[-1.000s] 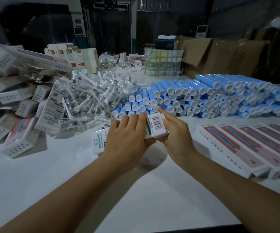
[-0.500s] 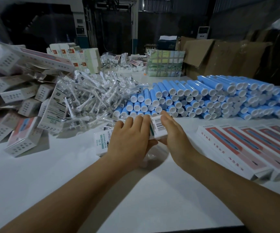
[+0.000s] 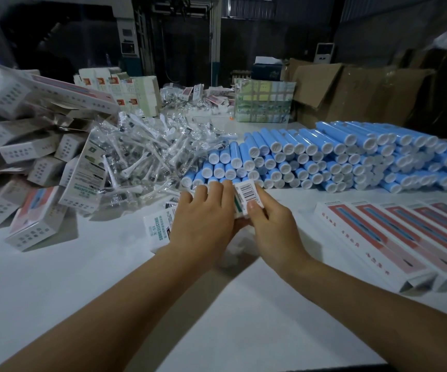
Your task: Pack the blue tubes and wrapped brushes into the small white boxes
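Both hands on one small white cardboard box (image 3: 245, 200) with a barcode end flap, held just above the white desk (image 3: 55, 291) in front of the tube stack. Left hand (image 3: 203, 218) lies over the box body, fingers curled round it, hiding most of it; right hand (image 3: 270, 224) pinches the barcode end, thumb on the flap. Barcode digits too small to read; green stripe on the box side. Can't tell whether anything is inside. A second white box (image 3: 157, 229) lies flat under the left hand, green print reads "SONIC ELECTRIC", rest illegible. Blue plastic tubes with white caps (image 3: 324, 157) stacked just behind the hands, stack cut off at right edge. Clear-wrapped white brush heads (image 3: 147, 154) heaped to the left. Pile of white cartons (image 3: 15, 157) far left, blurred, cut off. Row of long white-and-red boxes (image 3: 391, 237) at right, print unreadable.
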Tool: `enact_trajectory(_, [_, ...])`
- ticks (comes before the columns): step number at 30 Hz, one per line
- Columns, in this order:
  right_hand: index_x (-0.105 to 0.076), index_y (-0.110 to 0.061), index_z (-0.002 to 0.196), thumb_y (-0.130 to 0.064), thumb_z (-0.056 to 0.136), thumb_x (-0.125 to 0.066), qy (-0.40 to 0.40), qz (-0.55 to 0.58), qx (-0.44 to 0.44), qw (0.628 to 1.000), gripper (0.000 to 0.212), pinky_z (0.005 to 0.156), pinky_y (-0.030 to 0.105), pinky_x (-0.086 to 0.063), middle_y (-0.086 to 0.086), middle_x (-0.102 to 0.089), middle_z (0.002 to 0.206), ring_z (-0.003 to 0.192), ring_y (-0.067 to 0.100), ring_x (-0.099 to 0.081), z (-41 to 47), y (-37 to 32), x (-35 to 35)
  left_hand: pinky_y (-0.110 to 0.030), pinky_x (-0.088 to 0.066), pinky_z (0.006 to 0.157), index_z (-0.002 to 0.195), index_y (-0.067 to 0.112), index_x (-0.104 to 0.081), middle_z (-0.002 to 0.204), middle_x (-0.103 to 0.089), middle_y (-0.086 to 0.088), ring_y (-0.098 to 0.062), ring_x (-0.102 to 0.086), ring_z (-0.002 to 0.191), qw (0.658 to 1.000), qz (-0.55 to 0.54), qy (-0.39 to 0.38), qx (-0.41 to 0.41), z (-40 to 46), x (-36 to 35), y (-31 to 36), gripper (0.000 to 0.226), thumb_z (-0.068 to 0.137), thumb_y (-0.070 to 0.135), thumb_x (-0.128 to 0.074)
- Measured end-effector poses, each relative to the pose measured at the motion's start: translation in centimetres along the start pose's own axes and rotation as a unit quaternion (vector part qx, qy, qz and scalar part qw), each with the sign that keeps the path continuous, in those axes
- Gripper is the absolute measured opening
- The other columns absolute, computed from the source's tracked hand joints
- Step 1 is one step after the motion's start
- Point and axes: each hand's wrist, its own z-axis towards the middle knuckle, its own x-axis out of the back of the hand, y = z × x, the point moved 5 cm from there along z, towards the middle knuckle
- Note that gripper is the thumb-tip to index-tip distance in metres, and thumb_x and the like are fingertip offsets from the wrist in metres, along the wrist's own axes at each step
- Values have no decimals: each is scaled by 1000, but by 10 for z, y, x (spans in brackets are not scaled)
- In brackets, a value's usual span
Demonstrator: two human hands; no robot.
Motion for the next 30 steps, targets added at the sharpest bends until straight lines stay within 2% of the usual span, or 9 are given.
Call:
enact_trajectory(3, [-45, -22, 141, -19, 99, -46, -3, 9, 3, 1000, 42, 81, 15, -53, -29, -57, 96, 90, -10, -61, 1, -3, 2, -37, -38, 87, 144, 8, -26, 131, -47, -6, -26, -49, 111, 1000, -14, 4, -3, -1, 1, -3, 84, 85, 65, -10])
enact_trajectory(7, [-61, -46, 108, -13, 97, -49, -16, 51, 4, 999, 36, 87, 29, -56, -24, -68, 95, 95, 0, -65, 6, -7, 5, -36, -39, 85, 143, 9, -31, 129, -51, -5, -26, -52, 109, 999, -42, 15, -3, -1, 5, -5, 84, 83, 66, -14])
enact_trajectory(11, [-42, -29, 143, -13, 97, -49, -26, 62, -15, 998, 49, 82, 25, -57, -21, -62, 105, 94, -4, -65, 7, -2, 4, -38, -41, 82, 143, 6, -33, 126, -53, -8, -28, -54, 106, 999, -38, 16, -25, -3, 6, 1, 89, 84, 68, -8])
enact_trajectory(19, [-41, -25, 143, -13, 98, -48, -43, 118, -33, 991, 48, 70, 23, -57, -14, -64, 109, 88, 0, -68, 8, -5, 1, -33, -37, 84, 145, 9, -20, 132, -46, -4, -24, -49, 113, 999, 9, 28, -24, -2, 4, 3, 77, 92, 65, -20])
enact_trajectory(22, [-40, -39, 136, -24, 101, -41, -58, 209, -23, 976, 39, 69, 28, -56, -4, -66, 114, 87, 7, -68, 9, -13, 3, -33, -38, 69, 131, 18, -34, 116, -49, 0, -21, -54, 98, 987, -151, 49, 21, 8, 15, -7, 69, 85, 67, -21])
enact_trajectory(23, [-41, -42, 130, -27, 101, -39, -51, 225, -18, 973, 33, 72, 31, -56, -3, -65, 118, 92, 11, -68, 10, -14, 6, -32, -38, 61, 121, 21, -41, 105, -52, 3, -17, -55, 87, 962, -259, 63, 53, 11, 21, -15, 63, 83, 69, -24])
enact_trajectory(25, [-46, -45, 118, -31, 101, -39, -36, 218, -11, 975, 23, 74, 32, -55, 0, -61, 122, 97, 16, -66, 10, -15, 11, -28, -42, 52, 100, 27, -49, 88, -56, 7, -6, -56, 71, 856, -491, 108, 119, 14, 31, -34, 45, 87, 66, -32])
enact_trajectory(29, [-42, -52, 121, -50, 84, -44, -71, 100, 39, 992, 37, 77, 19, -48, -12, -59, 111, 95, -1, -58, 2, -17, 6, -34, -55, 58, 100, 23, -57, 95, -72, -7, -21, -71, 81, 472, -826, 26, 308, 13, 5, -56, 51, 91, 65, -30])
enact_trajectory(30, [-40, -50, 128, -54, 83, -42, -89, 73, 57, 992, 45, 76, 14, -47, -15, -57, 110, 94, -6, -57, -1, -20, 2, -36, -56, 59, 104, 22, -57, 96, -73, -6, -22, -71, 83, 398, -859, 4, 323, 11, -2, -53, 55, 89, 68, -30])
